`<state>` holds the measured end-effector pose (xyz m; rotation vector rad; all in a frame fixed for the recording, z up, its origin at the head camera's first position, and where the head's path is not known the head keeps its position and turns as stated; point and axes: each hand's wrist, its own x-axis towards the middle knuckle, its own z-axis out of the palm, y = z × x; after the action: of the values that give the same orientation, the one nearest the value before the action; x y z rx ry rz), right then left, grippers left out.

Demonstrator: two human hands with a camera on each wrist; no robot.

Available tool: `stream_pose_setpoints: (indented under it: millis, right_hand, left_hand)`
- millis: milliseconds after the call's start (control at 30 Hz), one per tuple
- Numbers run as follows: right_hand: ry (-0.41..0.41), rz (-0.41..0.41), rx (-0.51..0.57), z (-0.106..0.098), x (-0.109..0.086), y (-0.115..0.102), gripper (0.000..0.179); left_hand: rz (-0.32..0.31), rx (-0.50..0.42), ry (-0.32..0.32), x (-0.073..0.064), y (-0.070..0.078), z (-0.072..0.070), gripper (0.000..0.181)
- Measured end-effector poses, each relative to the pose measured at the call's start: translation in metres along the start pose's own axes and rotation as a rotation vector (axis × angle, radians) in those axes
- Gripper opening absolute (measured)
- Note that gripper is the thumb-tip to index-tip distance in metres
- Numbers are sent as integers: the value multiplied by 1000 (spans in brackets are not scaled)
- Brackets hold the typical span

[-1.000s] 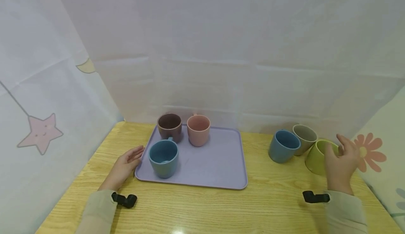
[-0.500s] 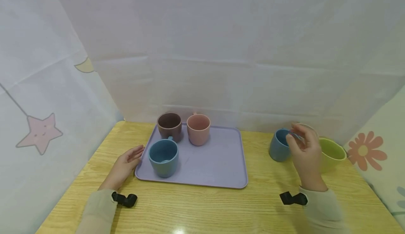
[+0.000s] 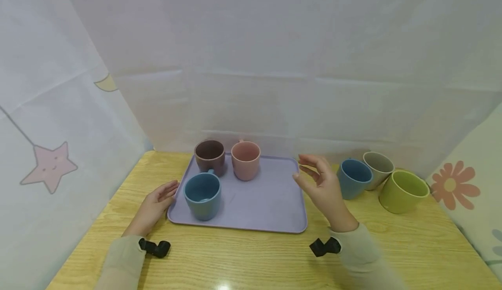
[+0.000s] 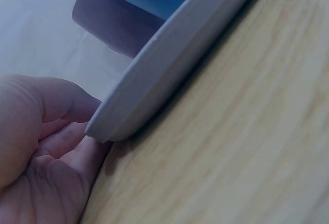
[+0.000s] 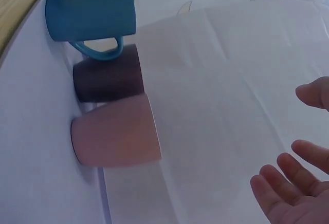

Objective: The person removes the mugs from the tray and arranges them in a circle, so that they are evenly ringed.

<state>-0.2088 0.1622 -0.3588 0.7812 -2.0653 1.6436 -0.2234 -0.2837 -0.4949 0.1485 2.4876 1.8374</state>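
Observation:
My left hand (image 3: pixel 153 205) rests on the table, its relaxed fingers against the left rim of a lilac tray (image 3: pixel 259 207). In the left wrist view those fingers (image 4: pixel 72 100) meet the tray's edge. On the tray stand a teal-blue mug (image 3: pixel 203 196), a dark brown mug (image 3: pixel 210 155) behind it, and a pink mug (image 3: pixel 245 161) beside the brown one. My right hand (image 3: pixel 323 187) hovers by the tray's right edge, fingers spread and holding nothing. From the right wrist view, the pink mug (image 5: pixel 118 134) is the closest mug to that hand.
To the right of the tray, a blue mug (image 3: pixel 354 181), a beige mug (image 3: pixel 379 168) and a yellow-green mug (image 3: pixel 404 192) stand close together on the wooden table (image 3: pixel 235 259). A white cloth (image 3: pixel 251 63) hangs behind the table and along its sides.
My right hand has moved left from the yellow-green mug, past the blue and beige mugs, to the tray's right edge. The left hand, tray and mugs stay in place.

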Motion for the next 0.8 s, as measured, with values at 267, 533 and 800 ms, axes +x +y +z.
stream_pose_setpoints:
  millis: [267,533,800]
  right_hand:
    - [-155,40,-19,56,4,-21,56]
    - [-224,159,-21,103,0,8,73]
    - [-333,259,-72,150,-1,25,91]
  left_hand:
    - [25,-35,-3,0,1,-1,51]
    - [20,-39,0,0,1,3,51]
    - [25,-43,2,-1,0,1,52]
